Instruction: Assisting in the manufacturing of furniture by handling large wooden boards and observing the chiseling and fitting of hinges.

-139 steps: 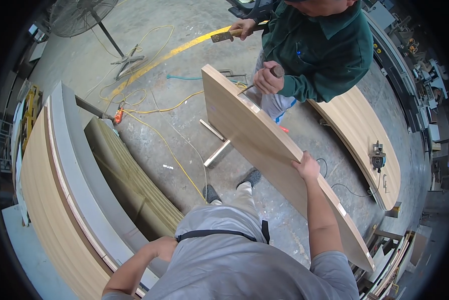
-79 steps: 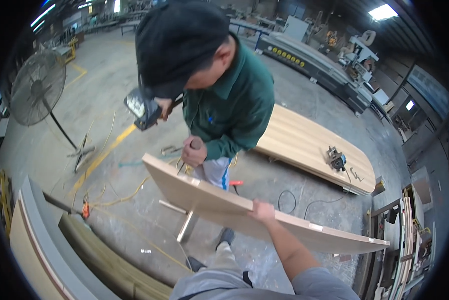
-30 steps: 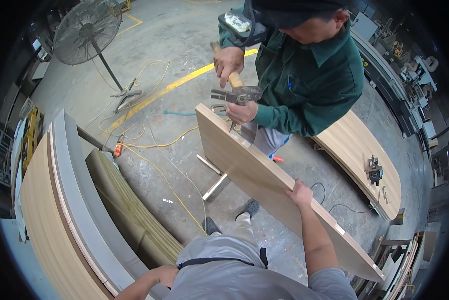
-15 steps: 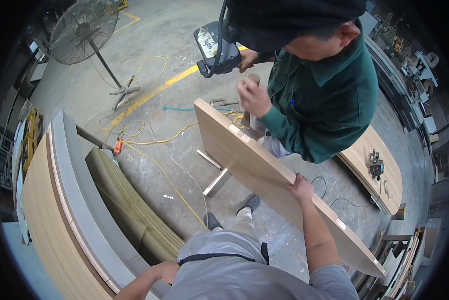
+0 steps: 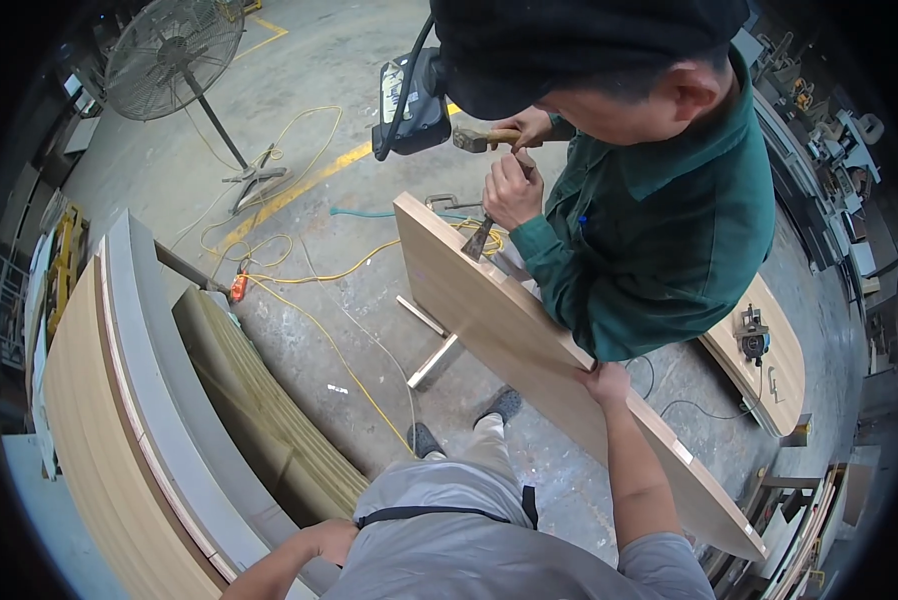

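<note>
A thick wooden panel (image 5: 529, 340) stands on its long edge, running from the middle of the view toward the lower right. My right hand (image 5: 606, 385) grips its top edge, fingers over the far side. At my hip rests my left hand (image 5: 337, 542), its fingers mostly hidden against the grey shirt. Across the panel, a person in a green jacket (image 5: 669, 250) holds a chisel (image 5: 479, 238) with its blade on the panel's top edge. In that person's other hand is a hammer (image 5: 479, 140), raised near the chisel's handle.
Left of me are a curved wooden board (image 5: 99, 400) and a ribbed olive-coloured piece (image 5: 269, 400). Yellow cords (image 5: 319, 285) cross the floor to an orange socket (image 5: 238, 288). A pedestal fan (image 5: 174, 60) stands far left. Rounded wooden panels (image 5: 769, 340) bear a power tool (image 5: 753, 338) at right.
The co-worker's chisel blade now meets the panel's top edge, and the hammer has come into view beside the handle. That person leans nearer. My hands stay in place.
</note>
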Tool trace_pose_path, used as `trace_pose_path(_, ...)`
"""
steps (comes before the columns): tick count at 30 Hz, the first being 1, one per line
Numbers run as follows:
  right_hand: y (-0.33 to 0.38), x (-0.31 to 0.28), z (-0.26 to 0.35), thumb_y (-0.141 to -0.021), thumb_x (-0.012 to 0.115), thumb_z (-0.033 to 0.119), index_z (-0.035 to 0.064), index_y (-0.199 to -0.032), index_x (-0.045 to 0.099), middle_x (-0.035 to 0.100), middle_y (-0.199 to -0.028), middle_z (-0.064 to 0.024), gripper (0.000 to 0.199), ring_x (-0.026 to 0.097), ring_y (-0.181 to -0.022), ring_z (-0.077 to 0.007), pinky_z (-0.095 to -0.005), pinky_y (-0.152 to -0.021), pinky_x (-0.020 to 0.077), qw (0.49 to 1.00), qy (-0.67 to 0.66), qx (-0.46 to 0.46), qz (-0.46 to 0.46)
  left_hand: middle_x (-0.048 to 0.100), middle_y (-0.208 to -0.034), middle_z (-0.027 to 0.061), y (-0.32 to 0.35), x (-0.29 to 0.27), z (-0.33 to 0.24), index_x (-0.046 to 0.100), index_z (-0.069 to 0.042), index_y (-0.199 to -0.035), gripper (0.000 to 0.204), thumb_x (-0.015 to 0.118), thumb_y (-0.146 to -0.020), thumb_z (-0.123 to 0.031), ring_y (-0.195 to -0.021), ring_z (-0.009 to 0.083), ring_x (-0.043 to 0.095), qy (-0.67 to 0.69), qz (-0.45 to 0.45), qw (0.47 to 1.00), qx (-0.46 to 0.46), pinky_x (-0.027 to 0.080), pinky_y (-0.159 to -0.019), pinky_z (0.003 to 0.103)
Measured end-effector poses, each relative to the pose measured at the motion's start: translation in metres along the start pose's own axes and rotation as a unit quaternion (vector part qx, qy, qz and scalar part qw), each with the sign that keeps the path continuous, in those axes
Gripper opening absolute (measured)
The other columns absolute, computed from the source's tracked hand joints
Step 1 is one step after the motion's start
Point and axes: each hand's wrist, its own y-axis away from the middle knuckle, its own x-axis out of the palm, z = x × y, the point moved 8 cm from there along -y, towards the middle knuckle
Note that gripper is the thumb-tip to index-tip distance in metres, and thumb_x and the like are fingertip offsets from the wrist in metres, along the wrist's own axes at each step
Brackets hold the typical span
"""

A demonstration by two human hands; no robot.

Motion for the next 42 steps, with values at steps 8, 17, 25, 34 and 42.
trace_pose_path(8, 0.0, -0.017, 0.006, -0.062, 0.078, 0.036, 0.0126, -0.102, 0.059, 0.061, -0.1, -0.0129, 0.05, 0.057, -0.093, -0.034, -0.0401, -0.08, 0.0464, 0.984, -0.021, -0.095, -0.148, 0.063, -0.083, 0.0205, -0.001, -0.012, -0.003, 0.065, -0.006, -0.08, 0.036, 0.064, -0.063, -0.038, -0.08, 0.0399, 0.059, -0.009, -0.021, 1.0, 0.018, 0.048, -0.067, 0.046)
trace_pose_path(17, -0.003, -0.014, 0.005, -0.064, 0.077, 0.038, 0.0145, -0.109, 0.057, 0.058, -0.11, -0.0096, 0.054, 0.055, -0.1, -0.0321, -0.038, -0.086, 0.046, 0.983, -0.026, -0.12, -0.137, 0.063, -0.082, 0.02, -0.004, -0.009, -0.004, 0.064, -0.008, -0.081, 0.037, 0.064, -0.062, -0.039, -0.079, 0.0402, 0.059, -0.012, -0.012, 1.0, 0.021, 0.048, -0.067, 0.047)
trace_pose_path(25, -0.017, 0.019, -0.013, -0.08, 0.067, 0.031, 0.0174, -0.125, 0.045, 0.048, -0.123, -0.0069, 0.052, 0.05, -0.11, -0.027, -0.0401, -0.09, 0.047, 0.988, -0.075, -0.116, -0.062, 0.062, -0.082, 0.0199, -0.006, -0.003, -0.003, 0.065, -0.007, -0.078, 0.034, 0.064, -0.062, -0.038, -0.079, 0.0401, 0.059, -0.009, -0.007, 1.0, 0.009, 0.048, -0.066, 0.046)
trace_pose_path(34, -0.009, -0.006, 0.012, -0.072, 0.075, 0.029, 0.01, -0.114, 0.057, 0.055, -0.118, -0.0114, 0.049, 0.052, -0.108, -0.031, -0.0351, -0.092, 0.0441, 0.975, -0.005, -0.194, -0.111, 0.062, -0.077, 0.0194, -0.003, -0.024, -0.025, 0.065, -0.006, -0.072, 0.035, 0.07, -0.054, -0.035, -0.076, 0.0401, 0.059, 0.0, -0.04, 0.999, 0.018, 0.047, -0.063, 0.046)
trace_pose_path(42, -0.004, -0.022, 0.022, -0.066, 0.079, 0.025, 0.0103, -0.114, 0.057, 0.056, -0.118, -0.0118, 0.055, 0.054, -0.106, -0.0305, -0.0351, -0.09, 0.0447, 0.974, -0.032, -0.196, -0.107, 0.062, -0.077, 0.0199, 0.0, -0.023, -0.03, 0.064, -0.006, -0.071, 0.031, 0.065, -0.061, -0.036, -0.075, 0.0405, 0.058, 0.004, -0.041, 0.998, 0.037, 0.047, -0.061, 0.047)
